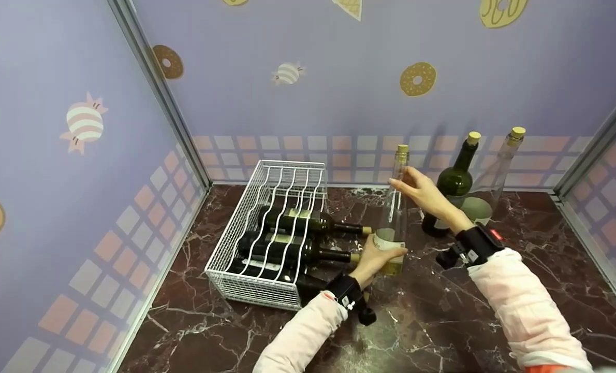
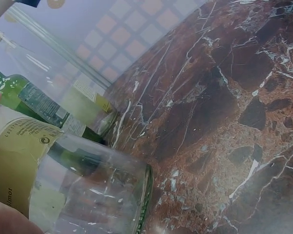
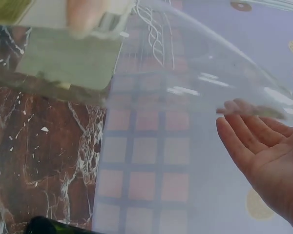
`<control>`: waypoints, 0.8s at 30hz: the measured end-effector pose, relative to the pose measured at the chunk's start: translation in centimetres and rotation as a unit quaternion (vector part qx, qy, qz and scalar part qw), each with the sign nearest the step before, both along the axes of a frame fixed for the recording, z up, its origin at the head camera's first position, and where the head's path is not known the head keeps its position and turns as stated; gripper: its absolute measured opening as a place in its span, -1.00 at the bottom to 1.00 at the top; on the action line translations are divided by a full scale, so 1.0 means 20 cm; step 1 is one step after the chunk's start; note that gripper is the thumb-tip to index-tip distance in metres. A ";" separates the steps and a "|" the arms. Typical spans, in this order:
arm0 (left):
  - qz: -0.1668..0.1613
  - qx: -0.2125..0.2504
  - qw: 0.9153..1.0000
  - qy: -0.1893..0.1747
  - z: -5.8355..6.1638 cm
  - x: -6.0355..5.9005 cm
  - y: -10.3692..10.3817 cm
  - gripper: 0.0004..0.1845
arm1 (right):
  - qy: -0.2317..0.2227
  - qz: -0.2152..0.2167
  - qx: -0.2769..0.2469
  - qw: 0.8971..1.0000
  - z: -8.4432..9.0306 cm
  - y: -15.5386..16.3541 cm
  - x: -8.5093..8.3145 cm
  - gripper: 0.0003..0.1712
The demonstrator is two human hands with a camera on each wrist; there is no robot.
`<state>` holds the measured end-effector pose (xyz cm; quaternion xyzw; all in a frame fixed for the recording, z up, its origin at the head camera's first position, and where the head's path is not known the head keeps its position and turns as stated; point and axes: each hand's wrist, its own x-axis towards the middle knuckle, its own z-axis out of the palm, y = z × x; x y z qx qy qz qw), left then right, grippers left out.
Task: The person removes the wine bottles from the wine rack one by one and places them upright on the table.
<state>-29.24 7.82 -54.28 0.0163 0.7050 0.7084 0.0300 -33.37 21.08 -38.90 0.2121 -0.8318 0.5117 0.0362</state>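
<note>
A clear glass bottle (image 1: 395,207) with a cork stands nearly upright just right of the wire rack. My left hand (image 1: 375,259) grips it low down, around its label. In the left wrist view, the label (image 2: 19,165) is pale and yellow-green, and the bottle's base is exposed. Beside the bottle's neck is my right hand (image 1: 424,197), fingers spread and loosely bent; the right wrist view shows its palm (image 3: 271,156) open by the glass. Three dark wine bottles lie in the white wire rack (image 1: 253,292), corks pointing right.
Behind my right hand stand a corked green bottle (image 1: 455,181) and a corked clear bottle (image 1: 499,166). Patterned wall panels (image 1: 339,103) enclose the marbled tabletop (image 1: 194,331) at the back and both sides.
</note>
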 end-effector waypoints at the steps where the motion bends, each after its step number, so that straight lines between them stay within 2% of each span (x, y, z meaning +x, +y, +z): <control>1: 0.000 -0.005 1.000 0.001 0.00 0.00 0.00 -0.37 | 0.000 -0.002 -0.005 1.000 0.00 -0.01 0.00 -0.55; 5: 0.001 -0.017 1.000 0.001 0.01 0.01 0.01 -0.36 | -0.016 -0.008 -0.074 0.997 -0.02 -0.04 -0.01 -0.69; 8: 0.001 -0.022 1.000 -0.004 0.01 0.02 0.02 -0.32 | -0.018 -0.036 -0.132 0.990 -0.04 -0.07 -0.02 -0.80; 11: -0.006 -0.025 1.000 -0.011 0.02 0.02 0.03 -0.31 | -0.005 -0.071 -0.168 0.983 -0.06 -0.09 -0.02 -0.85; 14: -0.013 -0.023 1.000 -0.016 0.02 0.02 0.03 -0.31 | 0.012 -0.093 -0.176 0.980 -0.07 -0.10 -0.02 -0.89; 19: -0.016 -0.014 1.000 -0.019 0.01 0.03 0.03 -0.31 | 0.040 -0.119 -0.155 0.980 -0.07 -0.11 -0.01 -0.87; 24: -0.026 -0.027 0.999 -0.015 0.02 0.03 0.02 -0.30 | 0.059 -0.134 -0.147 0.978 -0.07 -0.12 0.00 -0.92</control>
